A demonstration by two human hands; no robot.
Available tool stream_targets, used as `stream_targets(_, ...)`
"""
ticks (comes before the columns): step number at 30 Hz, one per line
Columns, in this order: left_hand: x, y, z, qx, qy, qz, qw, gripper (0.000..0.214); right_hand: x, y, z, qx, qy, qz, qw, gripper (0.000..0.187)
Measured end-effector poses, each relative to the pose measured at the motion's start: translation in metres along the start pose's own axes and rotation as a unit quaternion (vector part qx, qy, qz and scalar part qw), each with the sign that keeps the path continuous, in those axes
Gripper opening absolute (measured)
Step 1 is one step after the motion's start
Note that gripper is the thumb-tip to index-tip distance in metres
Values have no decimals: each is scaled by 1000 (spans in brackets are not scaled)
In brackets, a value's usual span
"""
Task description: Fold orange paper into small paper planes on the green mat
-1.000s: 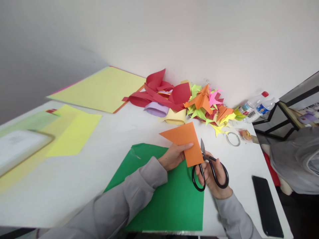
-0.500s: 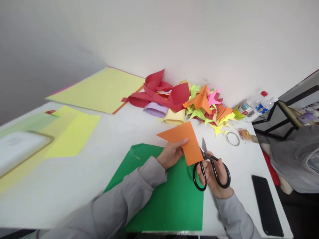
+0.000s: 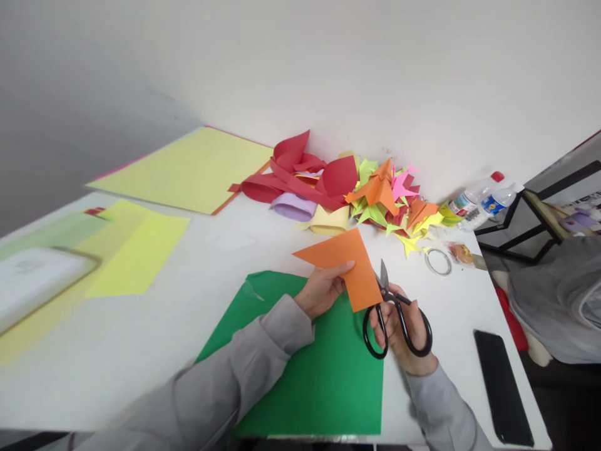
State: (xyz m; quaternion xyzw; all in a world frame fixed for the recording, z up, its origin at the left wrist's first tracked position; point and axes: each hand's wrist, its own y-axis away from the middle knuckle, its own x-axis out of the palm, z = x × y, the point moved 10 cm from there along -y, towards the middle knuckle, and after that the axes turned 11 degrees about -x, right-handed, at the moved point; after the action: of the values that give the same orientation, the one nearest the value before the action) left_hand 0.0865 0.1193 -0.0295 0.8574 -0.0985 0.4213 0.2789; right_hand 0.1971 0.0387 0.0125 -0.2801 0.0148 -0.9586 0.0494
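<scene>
Pinched in my left hand (image 3: 325,289) is a piece of orange paper (image 3: 365,275), an angular shape with a point toward the left. My right hand (image 3: 402,322) grips a pair of black-handled scissors (image 3: 407,326), its fingers through the loops. The scissor blades are spread, one showing above the paper's right edge and the other hidden behind the paper. Below both hands lies a green sheet (image 3: 323,376) on the white table (image 3: 154,351).
Curled red paper (image 3: 300,178) and a pile of folded paper shapes (image 3: 382,194) lie along the wall. Right of them are bottles (image 3: 488,203), a tape roll (image 3: 438,262) and a black phone (image 3: 503,388). Yellow sheets (image 3: 145,250) and a white device (image 3: 40,282) occupy the left.
The scissors and my right hand have shifted very slightly left. The orange paper has barely moved, also leftward; both hands keep their holds.
</scene>
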Motion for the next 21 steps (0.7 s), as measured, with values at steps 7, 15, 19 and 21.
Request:
stream_targets(7,0,0,-4,9,-12,-1,1000,42,1,0,2,1,5,1,1000,52)
stream_targets(15,-2,-1,-12,5,-26,7,1000,49,9,5,4,19,1,43,999,51)
stream_targets(19,-3,0,-14,-10,-39,7,999,47,11,6,0,60,1,57,997,54)
stream_targets(21,-3,1,-14,-14,-40,5,999,46,10,6,-2,71,4,58,996,56)
